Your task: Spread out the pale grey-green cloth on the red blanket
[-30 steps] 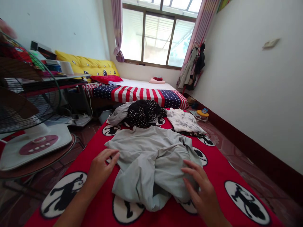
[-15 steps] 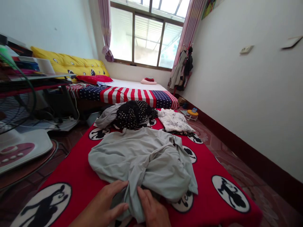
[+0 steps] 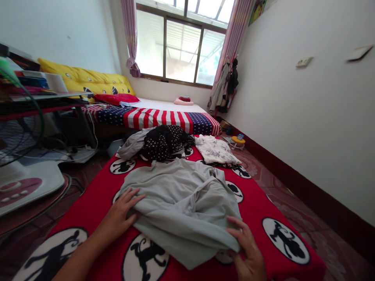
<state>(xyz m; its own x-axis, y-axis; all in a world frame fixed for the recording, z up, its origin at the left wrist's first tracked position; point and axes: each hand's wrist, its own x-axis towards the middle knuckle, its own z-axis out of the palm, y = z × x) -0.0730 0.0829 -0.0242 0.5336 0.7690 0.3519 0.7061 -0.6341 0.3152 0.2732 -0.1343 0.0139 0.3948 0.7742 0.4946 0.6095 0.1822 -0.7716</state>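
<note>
A pale grey-green garment (image 3: 181, 203), perhaps a shirt, lies partly folded on the red cover in front of me, its lower edge nearest my body. At its left edge, my left hand (image 3: 121, 214) rests with fingers stretched over the fabric and the thumb apart. My right hand (image 3: 246, 248) grips the lower right edge, fingers above and thumb below. Behind the garment sits a rumpled heap with a black patterned cloth (image 3: 165, 142) and a grey cloth (image 3: 134, 144). To the right is a folded white floral garment (image 3: 216, 149), lying on a dark cloth.
The red cover (image 3: 281, 203) carries black-and-white cartoon circles. Beyond it stands a bed with a flag-patterned cover (image 3: 158, 119). A cluttered desk (image 3: 43, 103) and a white plastic item (image 3: 32, 181) are on the left. A small yellow stool (image 3: 238, 140) stands by the right wall.
My hands have moved apart from the garment's front middle, the left up to its left edge, the right to its lower right edge. The gathered front fabric is now spread wider.
</note>
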